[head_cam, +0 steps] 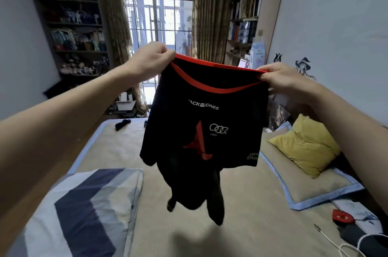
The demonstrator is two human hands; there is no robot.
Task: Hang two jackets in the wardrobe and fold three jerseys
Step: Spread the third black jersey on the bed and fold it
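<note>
A black jersey (pixel 201 130) with a red collar, white sponsor print and a red emblem hangs in the air above the bed (pixel 241 193). My left hand (pixel 151 59) pinches the left end of the collar. My right hand (pixel 281 77) pinches the right end. The collar is stretched between them and the body of the jersey dangles crumpled, its lower part bunched and twisted. A small dark garment (pixel 122 124) lies at the far end of the bed. No jacket or wardrobe shows in this view.
A striped blue-and-white pillow (pixel 84 210) lies near left, a yellow cushion (pixel 306 147) on a blue-edged pillow at right. A red object (pixel 342 217) and white cable (pixel 344 246) lie near right. Shelves (pixel 71 25) line the left wall; a barred window (pixel 159 23) is ahead.
</note>
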